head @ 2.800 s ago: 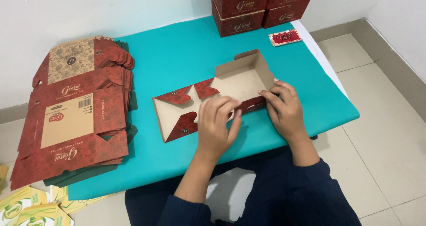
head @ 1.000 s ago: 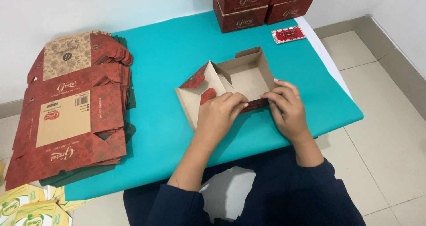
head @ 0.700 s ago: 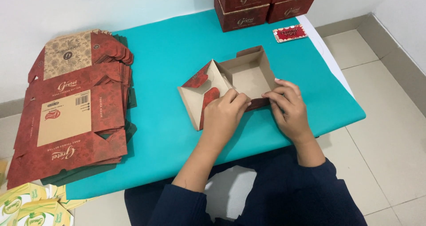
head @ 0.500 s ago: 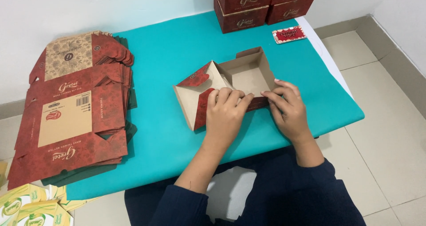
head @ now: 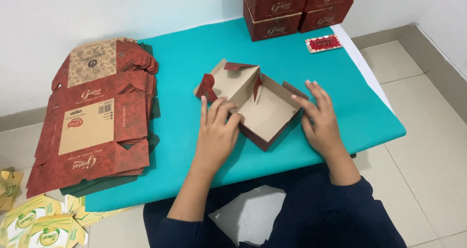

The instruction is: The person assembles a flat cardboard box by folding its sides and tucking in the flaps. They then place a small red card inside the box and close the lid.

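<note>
A half-folded cardboard box (head: 265, 112), dark red outside and plain brown inside, lies on the teal table (head: 204, 58). Its lid panel with red flaps slopes up toward the back left. My left hand (head: 217, 131) lies flat on the box's left side, fingers pressing on the brown panel. At the box's right wall my right hand (head: 319, 117) rests with fingers spread, touching the edge.
A thick stack of flat red box blanks (head: 95, 126) covers the table's left end. Finished red boxes (head: 292, 7) are piled at the back, with a small red card (head: 323, 43) beside them. Yellow-green flat cartons (head: 41, 223) lie on the floor at left.
The box has turned on the table, its lid panel now pointing toward the back left. Both hands have opened from pinching the front wall to lying flat at its sides.
</note>
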